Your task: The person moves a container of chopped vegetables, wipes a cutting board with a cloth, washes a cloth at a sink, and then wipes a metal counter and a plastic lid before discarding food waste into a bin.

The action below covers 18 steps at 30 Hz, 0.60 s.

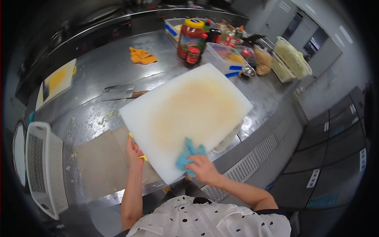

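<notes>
A large white plastic cutting board with a yellowish stain across its middle is held at a tilt above the steel counter. My left hand grips the yellow handle on the board's near left edge. In my right hand is a bunched light-blue cloth, pressed against the board's near corner. A brown mat or cardboard sheet lies on the counter at the left, partly hidden by my left arm and the board. Beyond the board rests a cleaver with a wooden handle.
Green scraps dot the steel counter. A white plastic basket stands at the left. Farther off are another stained board with a knife, and an orange cloth. Jars, a clear tub and filled containers crowd the back right.
</notes>
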Each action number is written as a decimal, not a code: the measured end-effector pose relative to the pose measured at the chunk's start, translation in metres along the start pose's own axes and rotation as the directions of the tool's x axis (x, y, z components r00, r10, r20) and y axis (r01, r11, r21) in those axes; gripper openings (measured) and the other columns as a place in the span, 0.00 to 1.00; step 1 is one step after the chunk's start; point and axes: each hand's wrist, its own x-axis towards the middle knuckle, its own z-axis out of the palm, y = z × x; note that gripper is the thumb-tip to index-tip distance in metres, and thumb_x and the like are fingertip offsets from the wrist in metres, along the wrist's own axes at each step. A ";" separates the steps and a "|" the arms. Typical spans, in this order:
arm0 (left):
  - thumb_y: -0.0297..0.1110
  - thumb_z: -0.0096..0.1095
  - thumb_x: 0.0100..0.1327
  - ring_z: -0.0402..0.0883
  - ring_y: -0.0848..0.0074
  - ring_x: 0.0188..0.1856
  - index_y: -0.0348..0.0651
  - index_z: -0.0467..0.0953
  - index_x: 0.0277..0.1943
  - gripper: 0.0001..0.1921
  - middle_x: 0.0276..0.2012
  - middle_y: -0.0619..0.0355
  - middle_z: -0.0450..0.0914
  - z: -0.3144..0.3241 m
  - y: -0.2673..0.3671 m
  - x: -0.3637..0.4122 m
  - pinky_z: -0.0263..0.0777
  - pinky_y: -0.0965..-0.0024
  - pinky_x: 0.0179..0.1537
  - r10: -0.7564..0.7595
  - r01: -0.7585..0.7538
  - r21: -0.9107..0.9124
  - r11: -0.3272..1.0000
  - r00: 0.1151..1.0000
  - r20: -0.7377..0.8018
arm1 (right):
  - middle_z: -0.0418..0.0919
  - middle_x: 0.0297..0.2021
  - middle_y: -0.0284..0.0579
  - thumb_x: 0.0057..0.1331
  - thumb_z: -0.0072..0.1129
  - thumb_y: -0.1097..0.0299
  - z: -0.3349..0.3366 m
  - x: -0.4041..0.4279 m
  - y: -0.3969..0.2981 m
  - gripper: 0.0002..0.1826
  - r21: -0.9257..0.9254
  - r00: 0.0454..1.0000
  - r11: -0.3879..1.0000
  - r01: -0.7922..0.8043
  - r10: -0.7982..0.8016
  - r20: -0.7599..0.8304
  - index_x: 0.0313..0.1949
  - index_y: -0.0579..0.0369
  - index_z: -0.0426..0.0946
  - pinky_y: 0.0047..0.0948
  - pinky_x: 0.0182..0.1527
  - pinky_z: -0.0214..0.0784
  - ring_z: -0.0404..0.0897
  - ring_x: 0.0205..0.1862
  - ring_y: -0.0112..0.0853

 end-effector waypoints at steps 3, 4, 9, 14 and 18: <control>0.48 0.54 0.60 0.45 0.87 0.08 0.56 0.55 0.14 0.22 0.08 0.72 0.48 -0.008 -0.009 0.010 0.38 0.79 0.10 0.037 -0.037 0.085 0.996 0.999 0.008 | 0.69 0.45 0.50 0.43 0.51 0.83 -0.051 -0.040 0.086 0.19 -0.209 0.938 0.925 -0.318 0.276 -0.209 0.36 0.50 0.71 0.41 0.49 0.62 0.68 0.48 0.47; 0.48 0.54 0.60 0.45 0.87 0.08 0.56 0.55 0.14 0.22 0.08 0.72 0.48 -0.008 -0.009 0.010 0.38 0.79 0.10 0.027 -0.029 0.097 0.995 0.999 0.029 | 0.69 0.43 0.52 0.43 0.50 0.84 -0.069 -0.051 0.120 0.18 -0.226 0.871 0.865 -0.448 0.365 -0.328 0.36 0.52 0.70 0.41 0.48 0.62 0.68 0.47 0.50; 0.44 0.53 0.61 0.65 0.86 0.17 0.47 0.70 0.31 0.11 0.18 0.68 0.67 -0.027 -0.007 0.018 0.62 0.82 0.18 0.041 -0.059 0.139 0.989 0.991 0.129 | 0.67 0.44 0.56 0.44 0.48 0.85 -0.123 -0.107 0.281 0.21 0.159 0.560 0.729 -0.666 0.629 -0.540 0.40 0.54 0.69 0.40 0.50 0.61 0.66 0.48 0.51; 0.42 0.47 0.64 0.72 0.70 0.47 0.38 0.67 0.48 0.17 0.44 0.53 0.71 -0.015 -0.016 -0.034 0.70 0.65 0.46 0.072 -0.051 0.227 0.973 0.994 -0.082 | 0.49 0.62 0.61 0.49 0.57 0.76 -0.121 -0.088 0.325 0.41 -0.105 0.743 0.752 -0.651 0.659 0.118 0.63 0.44 0.50 0.39 0.61 0.53 0.59 0.60 0.49; 0.39 0.46 0.64 0.70 0.65 0.53 0.36 0.66 0.51 0.18 0.49 0.49 0.70 0.007 -0.016 -0.051 0.69 0.59 0.51 0.025 0.003 0.167 0.986 0.986 -0.166 | 0.62 0.56 0.52 0.60 0.54 0.65 -0.133 -0.042 0.347 0.33 0.969 0.624 -0.143 -0.200 0.744 0.239 0.62 0.59 0.52 0.33 0.51 0.63 0.66 0.55 0.34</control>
